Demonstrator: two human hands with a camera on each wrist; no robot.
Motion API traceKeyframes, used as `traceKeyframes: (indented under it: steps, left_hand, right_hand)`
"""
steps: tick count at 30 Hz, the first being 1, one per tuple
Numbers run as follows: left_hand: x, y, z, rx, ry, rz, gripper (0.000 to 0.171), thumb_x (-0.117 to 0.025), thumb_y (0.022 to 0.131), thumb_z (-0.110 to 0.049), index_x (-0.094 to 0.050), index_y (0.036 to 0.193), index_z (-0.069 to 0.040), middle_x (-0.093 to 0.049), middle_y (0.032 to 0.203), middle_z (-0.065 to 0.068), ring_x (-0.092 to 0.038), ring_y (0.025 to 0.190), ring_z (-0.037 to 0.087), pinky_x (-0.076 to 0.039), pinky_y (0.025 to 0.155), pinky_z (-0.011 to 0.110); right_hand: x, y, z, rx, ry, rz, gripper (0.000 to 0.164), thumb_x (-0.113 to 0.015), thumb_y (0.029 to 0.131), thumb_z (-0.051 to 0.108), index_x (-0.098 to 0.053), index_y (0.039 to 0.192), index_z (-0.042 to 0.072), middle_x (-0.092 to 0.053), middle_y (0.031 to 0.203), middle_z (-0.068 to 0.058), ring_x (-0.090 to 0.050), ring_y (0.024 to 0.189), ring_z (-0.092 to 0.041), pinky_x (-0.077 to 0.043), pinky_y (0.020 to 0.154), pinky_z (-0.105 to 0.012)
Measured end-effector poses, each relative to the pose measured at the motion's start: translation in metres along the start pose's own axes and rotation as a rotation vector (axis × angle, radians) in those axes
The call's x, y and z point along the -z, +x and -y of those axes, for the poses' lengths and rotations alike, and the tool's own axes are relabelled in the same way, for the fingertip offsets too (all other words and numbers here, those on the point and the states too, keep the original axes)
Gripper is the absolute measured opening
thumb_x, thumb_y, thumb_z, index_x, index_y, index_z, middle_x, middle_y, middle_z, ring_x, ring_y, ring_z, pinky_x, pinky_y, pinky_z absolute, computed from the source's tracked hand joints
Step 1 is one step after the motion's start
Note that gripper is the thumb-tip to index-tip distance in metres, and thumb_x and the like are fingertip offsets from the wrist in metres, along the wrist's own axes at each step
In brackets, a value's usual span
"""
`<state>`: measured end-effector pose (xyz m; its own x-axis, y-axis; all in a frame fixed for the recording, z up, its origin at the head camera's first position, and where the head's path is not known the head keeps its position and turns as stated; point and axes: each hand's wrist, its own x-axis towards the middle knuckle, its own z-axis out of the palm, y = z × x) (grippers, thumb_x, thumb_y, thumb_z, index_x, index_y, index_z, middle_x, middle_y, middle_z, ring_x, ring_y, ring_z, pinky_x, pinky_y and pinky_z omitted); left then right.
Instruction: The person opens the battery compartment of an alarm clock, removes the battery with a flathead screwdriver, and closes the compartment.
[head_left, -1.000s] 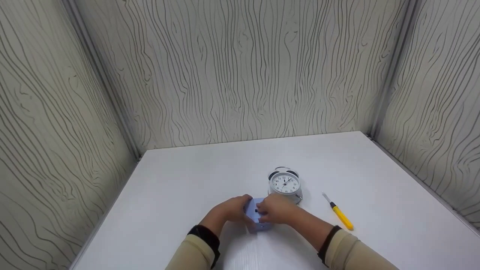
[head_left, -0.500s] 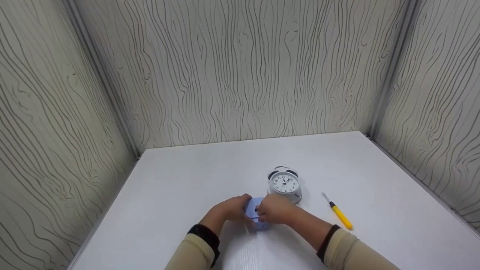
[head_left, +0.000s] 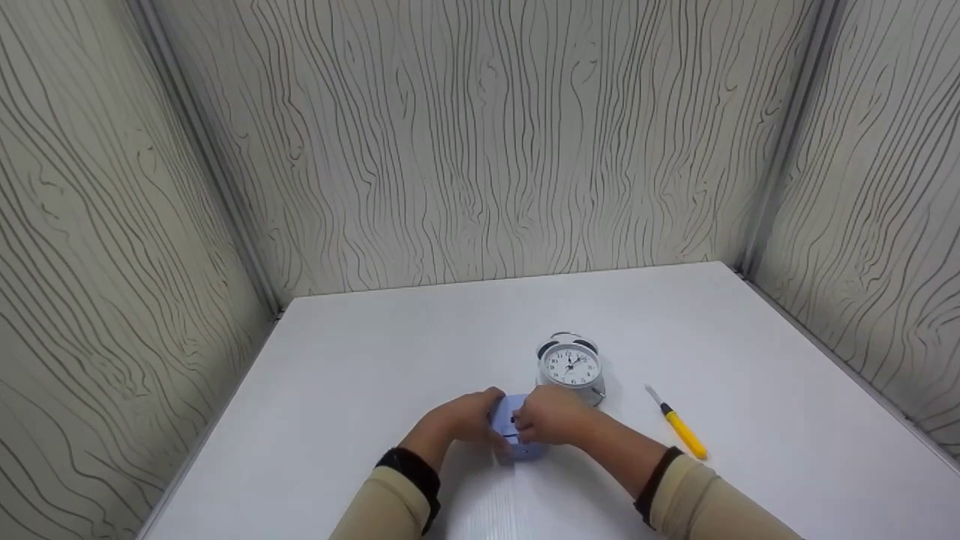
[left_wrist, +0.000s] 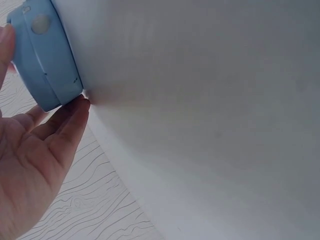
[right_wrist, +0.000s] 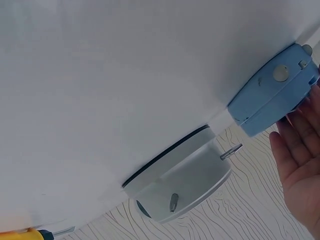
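A small light-blue plastic case [head_left: 513, 405] lies on the white table with round pale feet [right_wrist: 281, 73] on its side. My left hand [head_left: 461, 420] grips it from the left, thumb and fingers on opposite edges; the left wrist view shows the same hold on the case [left_wrist: 47, 55]. From the right, my right hand [head_left: 555, 416] bends its fingers over the upper face, fingertips at a thin dark line and a small dark spot there. Whether they pinch some part is hidden. In the right wrist view that hand [right_wrist: 302, 170] touches the case with several fingers.
Just behind my right hand stands a white twin-bell alarm clock [head_left: 571, 366], facing me. To its right lies a screwdriver with a yellow handle [head_left: 686, 435]. Wood-grain patterned panels [head_left: 480, 150] enclose the table's back and sides.
The right fingertips, parted a second ago, have drawn closer together over the case, and a thin dark line now shows beside them. The left hand, clock and screwdriver stay put.
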<state>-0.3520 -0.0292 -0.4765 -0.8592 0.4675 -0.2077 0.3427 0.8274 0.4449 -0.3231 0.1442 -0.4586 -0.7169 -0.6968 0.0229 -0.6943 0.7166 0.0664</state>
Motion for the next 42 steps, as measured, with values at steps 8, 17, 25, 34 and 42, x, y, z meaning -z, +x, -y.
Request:
traceKeyframes:
  steps: [8, 17, 25, 34, 42]
  left_hand:
    - [-0.001, 0.001, 0.002, -0.017, 0.004, 0.0, 0.077, -0.083, 0.063, -0.038, -0.046, 0.126, -0.014, -0.057, 0.114, 0.002, -0.052, 0.109, 0.02, -0.044, 0.091, 0.037]
    - [0.0, 0.003, 0.002, -0.011, -0.002, 0.008, 0.082, -0.083, 0.062, -0.038, -0.044, 0.13, -0.012, -0.056, 0.119, 0.003, -0.05, 0.114, 0.021, -0.041, 0.095, 0.039]
    - [0.0, 0.001, 0.001, 0.013, -0.022, 0.008, 0.085, -0.083, 0.061, -0.038, -0.043, 0.132, -0.013, -0.055, 0.121, 0.004, -0.049, 0.116, 0.023, -0.041, 0.097, 0.04]
    - [0.0, -0.001, -0.001, 0.055, -0.063, 0.009, 0.084, -0.085, 0.058, -0.039, -0.045, 0.128, -0.017, -0.057, 0.111, 0.0, -0.052, 0.108, 0.02, -0.042, 0.094, 0.041]
    - [-0.001, -0.001, -0.002, 0.087, -0.067, 0.013, 0.09, -0.084, 0.058, -0.041, -0.041, 0.134, -0.016, -0.052, 0.126, 0.005, -0.045, 0.121, 0.025, -0.037, 0.099, 0.045]
  right_hand:
    - [-0.002, -0.001, -0.004, 0.038, 0.031, -0.047, 0.011, -0.065, 0.082, 0.029, -0.071, 0.077, 0.02, -0.06, 0.065, 0.012, -0.043, 0.053, -0.003, -0.038, 0.049, -0.017]
    - [0.001, -0.002, -0.002, -0.061, 0.151, -0.063, 0.012, -0.064, 0.081, 0.019, -0.067, 0.07, 0.019, -0.05, 0.057, 0.014, -0.044, 0.053, -0.005, -0.038, 0.051, -0.019]
    - [0.002, -0.001, -0.003, -0.074, 0.177, -0.11, 0.011, -0.061, 0.082, 0.015, -0.065, 0.072, 0.018, -0.052, 0.061, 0.013, -0.045, 0.057, -0.005, -0.041, 0.054, -0.021]
    - [0.014, -0.008, -0.01, -0.154, 0.214, -0.177, 0.009, -0.063, 0.082, 0.018, -0.073, 0.084, 0.017, -0.065, 0.077, 0.01, -0.058, 0.072, -0.008, -0.05, 0.068, -0.029]
    - [0.021, -0.013, -0.016, -0.208, 0.259, -0.169, 0.012, -0.063, 0.083, 0.019, -0.074, 0.088, 0.016, -0.066, 0.081, 0.008, -0.061, 0.077, -0.011, -0.052, 0.072, -0.031]
